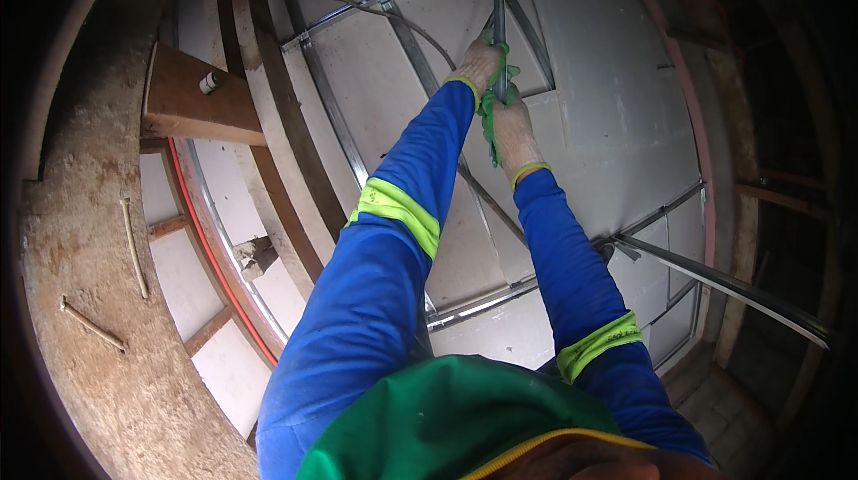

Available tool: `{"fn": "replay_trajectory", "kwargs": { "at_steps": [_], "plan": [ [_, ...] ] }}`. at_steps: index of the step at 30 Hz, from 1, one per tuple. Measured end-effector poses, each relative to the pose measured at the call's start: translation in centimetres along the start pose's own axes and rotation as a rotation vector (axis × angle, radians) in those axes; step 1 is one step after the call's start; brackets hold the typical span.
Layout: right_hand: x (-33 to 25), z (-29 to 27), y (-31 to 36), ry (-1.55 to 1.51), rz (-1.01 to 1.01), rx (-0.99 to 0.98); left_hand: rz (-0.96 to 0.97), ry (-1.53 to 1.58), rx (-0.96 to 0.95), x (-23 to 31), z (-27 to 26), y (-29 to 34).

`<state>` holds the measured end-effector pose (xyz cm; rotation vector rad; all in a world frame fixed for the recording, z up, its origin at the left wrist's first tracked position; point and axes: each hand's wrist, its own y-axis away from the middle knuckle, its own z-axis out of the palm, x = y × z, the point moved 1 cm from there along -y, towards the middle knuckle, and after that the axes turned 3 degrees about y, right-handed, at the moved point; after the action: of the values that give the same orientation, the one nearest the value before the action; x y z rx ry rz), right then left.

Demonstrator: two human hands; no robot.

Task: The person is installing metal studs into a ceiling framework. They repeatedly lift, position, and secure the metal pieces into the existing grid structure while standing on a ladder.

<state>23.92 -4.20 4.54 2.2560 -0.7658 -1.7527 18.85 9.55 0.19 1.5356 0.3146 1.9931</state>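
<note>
Both of my arms, in blue sleeves with lime-yellow bands, stretch up to a long grey metal bar (500,11) that runs out past the top edge. My left hand (483,63), in a pale knit glove with green coating, is closed around the bar. Just below it my right hand (513,127), gloved the same way, grips the bar's lower part. The fingertips of both hands are partly hidden behind the bar and the gloves. Around them are pale panels (617,113) crossed by thin metal channels (411,46).
A thick wooden beam (98,256) with two nails (134,248) sticking out stands at far left, next to more timbers (277,105). A red cable (201,230) runs alongside. Behind my arms passes a dark cable (487,198). At right a metal channel (724,283) juts out.
</note>
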Motion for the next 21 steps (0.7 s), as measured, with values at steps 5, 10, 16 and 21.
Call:
{"fn": "replay_trajectory", "kwargs": {
  "at_steps": [5,10,16,21],
  "plan": [
    [-3.4,0.4,-3.0,-0.108,0.067,-0.11,-0.039,0.013,-0.007,2.4,-1.3,-3.6],
    [-1.5,1.4,-7.5,-0.376,-0.024,-0.133,-0.054,0.035,-0.102,3.6,-0.5,-6.6],
    [-6.0,3.2,-7.0,-0.312,-0.045,-0.363,0.379,-0.879,-0.204,4.6,-9.0,-13.7],
    [-9.4,2.4,-4.3,-0.434,-0.072,-0.451,0.509,-1.13,-0.198,8.2,-9.4,-12.6]
  ]
}}
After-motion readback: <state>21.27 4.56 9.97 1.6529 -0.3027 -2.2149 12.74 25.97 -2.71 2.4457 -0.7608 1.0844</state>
